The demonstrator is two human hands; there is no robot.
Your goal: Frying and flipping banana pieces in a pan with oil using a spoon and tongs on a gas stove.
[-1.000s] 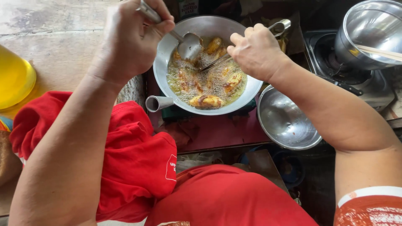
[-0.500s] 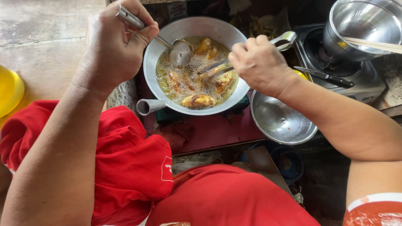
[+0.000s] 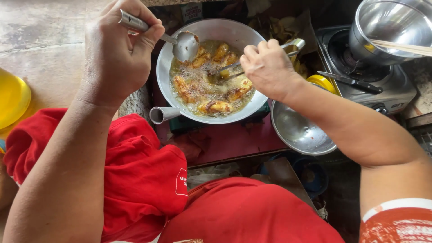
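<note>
A round metal frying pan (image 3: 171,67) holds bubbling oil and several golden-brown fried pieces (image 3: 215,106). My left hand (image 3: 118,49) grips the handle of a metal ladle (image 3: 185,46) whose bowl hangs over the pan's far left rim. My right hand (image 3: 269,67) is closed on a second metal utensil (image 3: 228,68) whose tip dips into the oil near the pan's middle. The pan's hollow handle (image 3: 162,114) points toward me.
An empty steel bowl (image 3: 299,132) sits right of the pan under my right forearm. A gas stove (image 3: 382,90) at the right carries a steel pot (image 3: 391,27) with wooden chopsticks (image 3: 402,47) and a knife (image 3: 348,82). A yellow plate (image 3: 12,101) lies at the left.
The view has shifted so the pan sits lower and nearer. My left hand has lifted the ladle toward the pan's far rim; my right hand keeps its utensil in the oil.
</note>
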